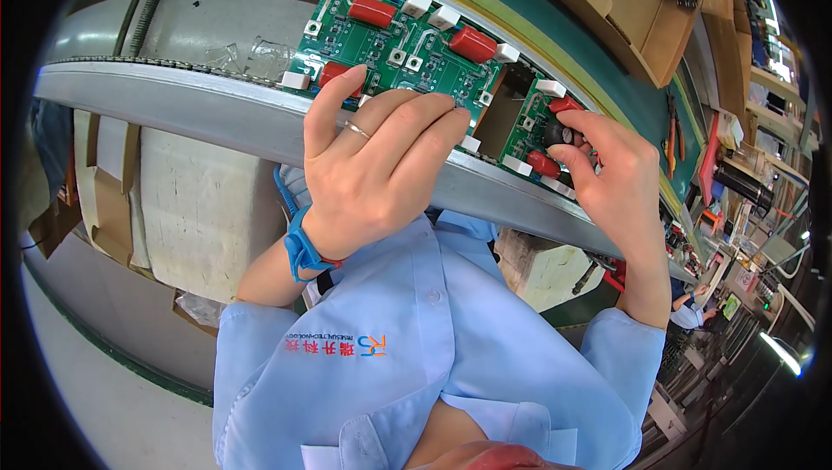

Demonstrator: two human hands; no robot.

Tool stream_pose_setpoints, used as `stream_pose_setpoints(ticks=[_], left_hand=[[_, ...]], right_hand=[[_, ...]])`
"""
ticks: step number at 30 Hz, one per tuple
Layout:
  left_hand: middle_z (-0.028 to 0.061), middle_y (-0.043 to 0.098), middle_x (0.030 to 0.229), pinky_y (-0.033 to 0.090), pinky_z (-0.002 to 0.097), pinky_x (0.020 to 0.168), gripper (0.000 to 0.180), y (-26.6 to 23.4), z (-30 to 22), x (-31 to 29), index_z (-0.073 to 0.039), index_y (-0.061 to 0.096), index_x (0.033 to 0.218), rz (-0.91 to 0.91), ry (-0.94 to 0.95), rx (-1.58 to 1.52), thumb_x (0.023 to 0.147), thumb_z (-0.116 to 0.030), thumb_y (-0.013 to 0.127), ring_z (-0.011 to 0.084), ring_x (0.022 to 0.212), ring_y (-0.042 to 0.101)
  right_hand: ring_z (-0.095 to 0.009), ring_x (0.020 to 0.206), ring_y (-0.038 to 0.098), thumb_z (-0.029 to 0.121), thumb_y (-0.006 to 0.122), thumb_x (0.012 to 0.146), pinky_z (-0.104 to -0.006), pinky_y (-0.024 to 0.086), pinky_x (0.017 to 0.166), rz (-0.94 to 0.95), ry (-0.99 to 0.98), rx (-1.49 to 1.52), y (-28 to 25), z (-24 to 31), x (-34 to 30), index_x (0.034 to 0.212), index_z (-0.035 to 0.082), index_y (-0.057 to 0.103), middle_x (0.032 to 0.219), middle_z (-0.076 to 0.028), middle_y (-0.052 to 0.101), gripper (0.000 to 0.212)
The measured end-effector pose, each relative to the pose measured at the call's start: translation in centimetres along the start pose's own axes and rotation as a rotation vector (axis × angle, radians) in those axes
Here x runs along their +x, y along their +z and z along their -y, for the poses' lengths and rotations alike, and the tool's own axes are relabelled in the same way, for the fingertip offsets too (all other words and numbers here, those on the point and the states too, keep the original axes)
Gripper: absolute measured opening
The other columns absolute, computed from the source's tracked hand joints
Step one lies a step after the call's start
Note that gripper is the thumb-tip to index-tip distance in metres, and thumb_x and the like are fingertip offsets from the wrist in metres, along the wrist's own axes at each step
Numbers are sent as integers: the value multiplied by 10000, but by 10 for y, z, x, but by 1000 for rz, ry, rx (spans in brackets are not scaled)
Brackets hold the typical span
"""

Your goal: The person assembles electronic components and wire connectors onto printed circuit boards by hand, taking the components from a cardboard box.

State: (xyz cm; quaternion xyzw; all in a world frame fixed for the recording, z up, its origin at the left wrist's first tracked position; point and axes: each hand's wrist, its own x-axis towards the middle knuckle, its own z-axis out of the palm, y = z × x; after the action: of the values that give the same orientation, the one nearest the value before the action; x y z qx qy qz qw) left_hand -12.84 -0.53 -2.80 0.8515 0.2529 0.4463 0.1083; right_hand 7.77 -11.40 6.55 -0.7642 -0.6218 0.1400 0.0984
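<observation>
My left hand point(381, 153), wearing a ring and a blue wrist strap point(302, 249), is bent over the near edge of a green circuit board point(425, 67). Its little finger sticks out apart; the other fingers curl together, hiding the thumb and whatever they may grip. Red cylindrical capacitors point(373, 11) and white blocks point(417, 5) stand on this board. Farther right, my right hand point(611, 158) pinches a black round component point(557, 132) at a second green board point(526, 127). Fingers cover much of that board, and whether the component is seated cannot be seen.
Both boards lie along a conveyor with a metal near rail point(234, 93). Clear plastic scraps point(269, 55) lie left of the boards. A cardboard box point(628, 15) with coloured wires stands beyond, near orange-handled pliers point(672, 136). Another person's sleeve point(689, 316) shows far right.
</observation>
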Motion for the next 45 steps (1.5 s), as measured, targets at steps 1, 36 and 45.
stream_pose_setpoints(ticks=[1, 36, 45], left_hand=[[-33, 679, 890, 375, 383, 1054, 177, 0, 0, -1, -134, 703, 887, -5, 6, 0, 720, -85, 671, 116, 791, 660], [-63, 729, 925, 352, 372, 1078, 222, -4, -3, -4, -195, 742, 913, 62, -43, -6, 712, -111, 780, 118, 836, 680], [-61, 734, 950, 338, 371, 1092, 221, -5, -3, -2, -203, 752, 927, 80, -38, 14, 727, -114, 781, 117, 857, 683]], right_hand=[[-325, 697, 647, 53, 771, 761, -410, 502, 616, -14, -52, -7, -1, -2, -1, 1015, 45, 677, 815, -138, 671, 271], [-232, 708, 659, 26, 771, 767, -331, 520, 634, 43, 167, 60, -2, 0, -10, 1057, 37, 674, 893, -122, 698, 306], [-311, 755, 643, 59, 754, 786, -386, 514, 662, 81, 88, 16, 0, -6, -9, 1074, 39, 669, 877, -125, 670, 301]])
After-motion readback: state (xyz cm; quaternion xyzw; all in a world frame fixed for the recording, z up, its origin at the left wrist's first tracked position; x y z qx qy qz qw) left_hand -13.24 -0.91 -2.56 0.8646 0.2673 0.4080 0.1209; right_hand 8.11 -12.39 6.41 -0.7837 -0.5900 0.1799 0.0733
